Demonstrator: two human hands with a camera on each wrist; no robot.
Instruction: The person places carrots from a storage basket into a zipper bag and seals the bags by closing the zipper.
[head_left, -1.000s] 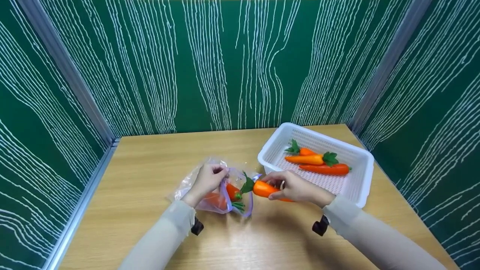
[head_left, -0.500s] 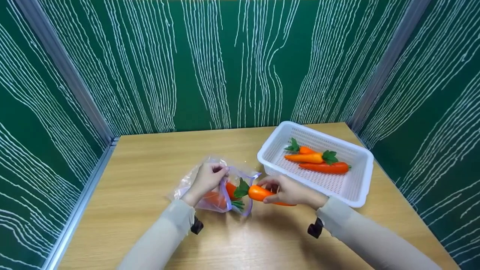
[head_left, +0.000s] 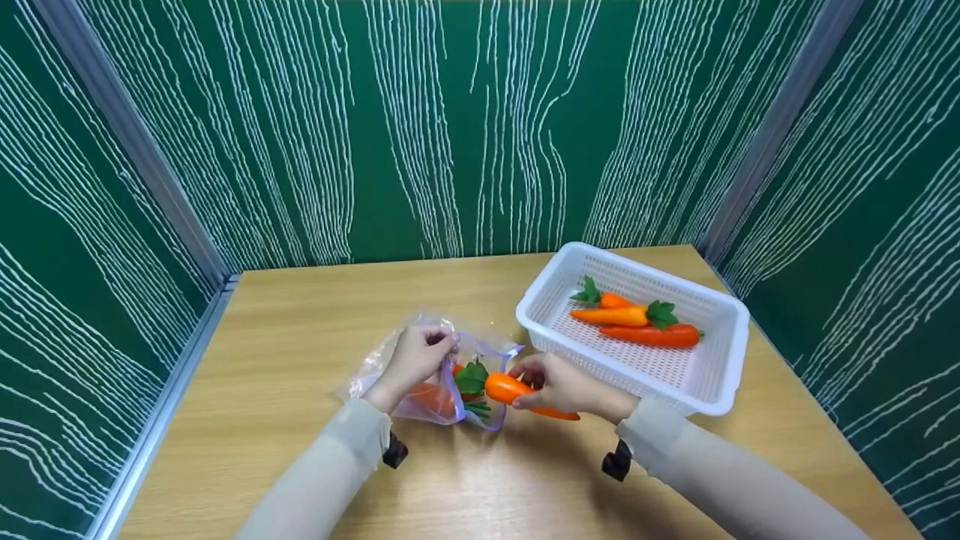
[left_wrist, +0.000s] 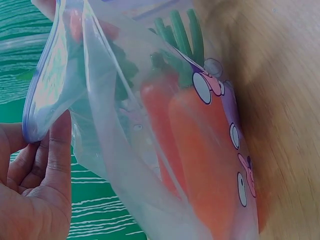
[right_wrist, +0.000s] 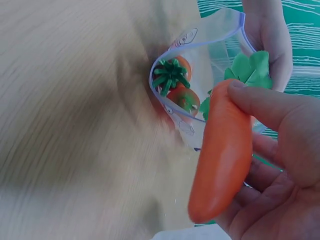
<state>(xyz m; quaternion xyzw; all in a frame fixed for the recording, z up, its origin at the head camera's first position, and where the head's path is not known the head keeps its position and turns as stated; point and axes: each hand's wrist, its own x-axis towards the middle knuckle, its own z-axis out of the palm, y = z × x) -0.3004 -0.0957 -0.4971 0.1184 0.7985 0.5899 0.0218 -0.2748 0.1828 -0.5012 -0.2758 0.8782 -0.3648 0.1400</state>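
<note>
My left hand [head_left: 416, 356] pinches the upper edge of a clear zip bag [left_wrist: 115, 165] with a purple seal, holding its mouth apart. Inside the bag lie two carrots, an orange one [left_wrist: 200, 145] with green stalks and a redder one [left_wrist: 159, 110] beside it. Between the thumb and fingers of my right hand [head_left: 566, 386] is an orange carrot [right_wrist: 222, 150], gripped near its thick end. Its green leaves [head_left: 472, 377] point left, at the bag's mouth; the tapered tip points right, away from the bag.
A white plastic basket [head_left: 731, 352] stands at the right of the wooden table [head_left: 300, 307]. In it lie an orange carrot [head_left: 611, 316], a red carrot [head_left: 652, 336] and a partly hidden carrot [head_left: 613, 300]. Green patterned panels [head_left: 502, 150] enclose the table's back and sides.
My right hand has moved left with the carrot, bringing its leaves from beside the bag to its mouth. My left hand and the bag have barely moved.
</note>
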